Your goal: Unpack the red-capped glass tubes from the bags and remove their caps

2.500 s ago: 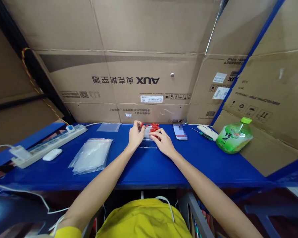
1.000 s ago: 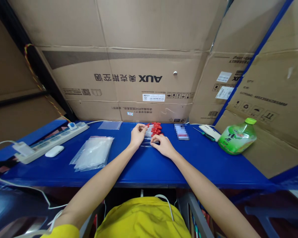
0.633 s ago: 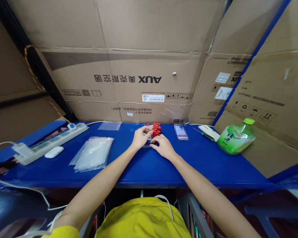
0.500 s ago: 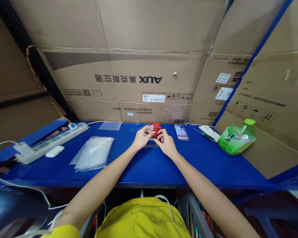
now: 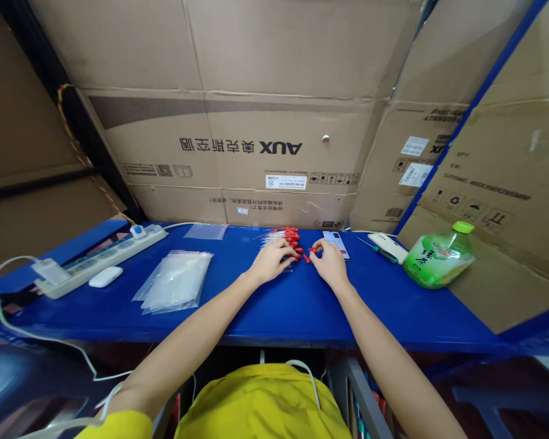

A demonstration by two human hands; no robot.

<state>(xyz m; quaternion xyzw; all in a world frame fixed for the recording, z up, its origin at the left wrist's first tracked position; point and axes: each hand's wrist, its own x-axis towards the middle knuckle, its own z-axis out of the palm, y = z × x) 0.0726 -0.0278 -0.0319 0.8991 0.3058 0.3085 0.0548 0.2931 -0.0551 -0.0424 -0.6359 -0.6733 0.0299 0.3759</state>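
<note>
Red-tipped tubes lie beyond the left hand (hold unclear), right hand pinching a tip.

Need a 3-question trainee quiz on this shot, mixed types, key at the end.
1. True or false: the green bottle is to the right of the phone.
2. What is nearest the left hand?
A) the power strip
B) the red-tipped clear pieces
C) the plastic bags
3. Fill in: the small piece at the tips of the right hand's thumb and index finger is coloured ____.

Key: 1 true; 2 B; 3 red.
</note>
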